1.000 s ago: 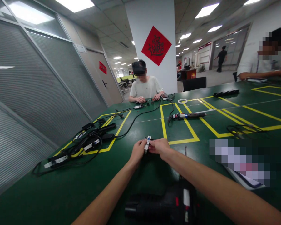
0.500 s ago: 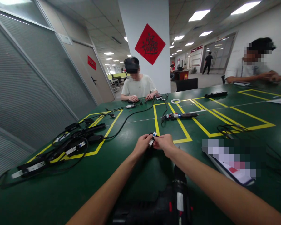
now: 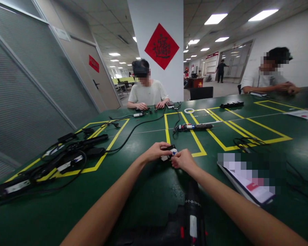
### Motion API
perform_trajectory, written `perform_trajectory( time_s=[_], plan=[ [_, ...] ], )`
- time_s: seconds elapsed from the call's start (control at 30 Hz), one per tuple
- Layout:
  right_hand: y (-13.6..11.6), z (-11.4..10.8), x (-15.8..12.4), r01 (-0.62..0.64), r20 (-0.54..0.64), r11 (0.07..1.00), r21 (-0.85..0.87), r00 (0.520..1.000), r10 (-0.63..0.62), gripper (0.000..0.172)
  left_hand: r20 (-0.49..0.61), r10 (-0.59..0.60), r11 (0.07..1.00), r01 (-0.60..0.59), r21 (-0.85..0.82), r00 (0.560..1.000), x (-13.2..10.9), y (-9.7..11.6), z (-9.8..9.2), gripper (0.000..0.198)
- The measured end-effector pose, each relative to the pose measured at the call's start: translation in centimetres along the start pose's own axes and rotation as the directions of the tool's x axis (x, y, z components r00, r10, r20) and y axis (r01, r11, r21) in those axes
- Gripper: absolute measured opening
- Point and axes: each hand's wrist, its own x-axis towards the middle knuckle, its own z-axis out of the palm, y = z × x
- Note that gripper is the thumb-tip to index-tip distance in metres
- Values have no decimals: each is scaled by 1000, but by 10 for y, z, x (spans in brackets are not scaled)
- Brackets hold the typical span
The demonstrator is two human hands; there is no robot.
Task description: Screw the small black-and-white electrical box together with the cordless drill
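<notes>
Both of my hands meet over a small black and white part (image 3: 169, 153) on the green table (image 3: 143, 191). My left hand (image 3: 156, 151) curls over its left side, fingers closed on it. My right hand (image 3: 184, 160) pinches its right end. The part lies low, near or on the table surface; most of it is hidden by my fingers.
A black power tool (image 3: 192, 218) lies close in front of me. A heap of black cables and bars (image 3: 61, 157) sits at the left. An electric screwdriver (image 3: 193, 126) lies beyond, inside yellow lines. A paper pad (image 3: 248, 186) is at the right. Two people sit at the far side.
The part was held upright between my hands and has been tipped over and lowered toward the table. My view has shifted slightly to the right.
</notes>
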Motion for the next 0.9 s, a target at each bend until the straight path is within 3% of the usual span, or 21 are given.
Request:
perform_trajectory(
  time_s=[0.17, 0.27, 0.37, 0.5, 0.67, 0.9],
  plan=[
    [6, 5, -9, 78, -202, 954, -289, 969, -141, 24, 179, 54, 973, -93, 214, 982, 3, 10, -11, 38],
    [3, 7, -15, 102, -310, 916, -387, 922, -234, 44, 263, 49, 945, -130, 299, 964, 3, 19, -17, 37],
    [-2, 7, -19, 176, -326, 875, -450, 880, -345, 54, 331, 54, 916, -178, 358, 942, 4, 24, -21, 36],
    [-3, 6, -18, 266, -299, 815, -515, 835, -461, 49, 299, 71, 923, -176, 341, 952, 8, 19, -20, 42],
    [1, 4, -14, 287, -295, 781, -554, 810, -507, 48, 197, 83, 924, -149, 351, 977, 15, 9, -15, 47],
    [6, 3, -10, 284, -308, 776, -563, 800, -516, 46, 230, 84, 918, -165, 360, 970, 14, 8, -18, 48]
  ],
)
